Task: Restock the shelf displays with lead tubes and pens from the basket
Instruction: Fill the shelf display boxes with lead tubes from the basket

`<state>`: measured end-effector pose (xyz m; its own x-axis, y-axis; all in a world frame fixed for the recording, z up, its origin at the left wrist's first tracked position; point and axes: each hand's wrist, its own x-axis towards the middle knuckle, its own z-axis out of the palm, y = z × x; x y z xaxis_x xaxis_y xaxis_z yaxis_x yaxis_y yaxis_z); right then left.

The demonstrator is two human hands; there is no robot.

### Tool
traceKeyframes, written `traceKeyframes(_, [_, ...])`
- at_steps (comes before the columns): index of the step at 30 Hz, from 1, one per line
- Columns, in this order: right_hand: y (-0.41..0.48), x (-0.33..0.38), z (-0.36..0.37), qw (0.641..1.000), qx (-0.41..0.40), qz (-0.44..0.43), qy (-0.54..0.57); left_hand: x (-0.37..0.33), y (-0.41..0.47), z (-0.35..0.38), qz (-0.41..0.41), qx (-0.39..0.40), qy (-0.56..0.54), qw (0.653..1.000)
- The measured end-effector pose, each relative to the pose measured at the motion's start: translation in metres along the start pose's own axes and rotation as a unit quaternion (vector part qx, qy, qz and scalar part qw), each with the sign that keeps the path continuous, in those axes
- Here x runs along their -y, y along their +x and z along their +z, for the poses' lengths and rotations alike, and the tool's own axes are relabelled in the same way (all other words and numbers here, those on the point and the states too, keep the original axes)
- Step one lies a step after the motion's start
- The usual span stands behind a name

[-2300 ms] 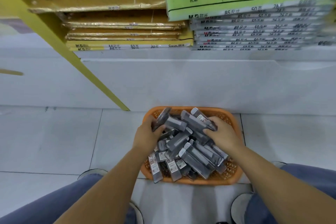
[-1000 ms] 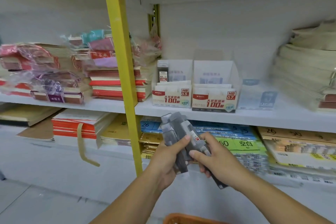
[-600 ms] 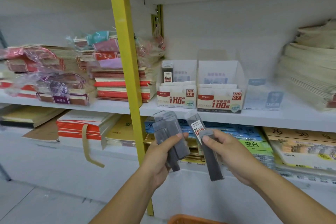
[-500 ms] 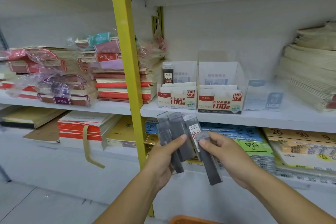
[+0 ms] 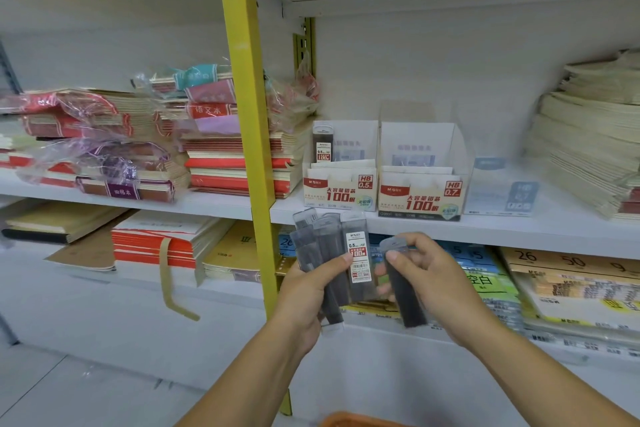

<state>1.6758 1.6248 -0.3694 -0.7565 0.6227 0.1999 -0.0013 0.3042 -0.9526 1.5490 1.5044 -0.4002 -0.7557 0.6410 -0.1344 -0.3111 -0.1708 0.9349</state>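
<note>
Little is shelved yet: the 0.5 box (image 5: 341,191) holds one lone tube (image 5: 323,146), while just below it the left hand (image 5: 311,291) grips several lead tubes (image 5: 330,246) and the right hand (image 5: 438,282) pinches a single tube (image 5: 404,295).

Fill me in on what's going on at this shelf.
A person is restocking a shelf. The left hand grips a bunch of lead tubes while the right hand pinches a single tube beside them. On the shelf above, the HB 0.5 box holds one tube; the HB 0.7 box shows none. The basket sits at the bottom edge.
</note>
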Motion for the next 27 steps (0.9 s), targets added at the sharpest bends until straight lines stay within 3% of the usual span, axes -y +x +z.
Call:
traceKeyframes(10, [0.003,-0.001,-0.001,0.984,0.124,0.041,0.119,0.001,-0.005,-0.001,0.011,-0.001,0.01,1.0])
traceKeyframes(27, [0.014,0.034,-0.011,0.996,-0.042,-0.062,0.046,-0.029,-0.002,0.001,0.034,-0.034,0.026,0.999])
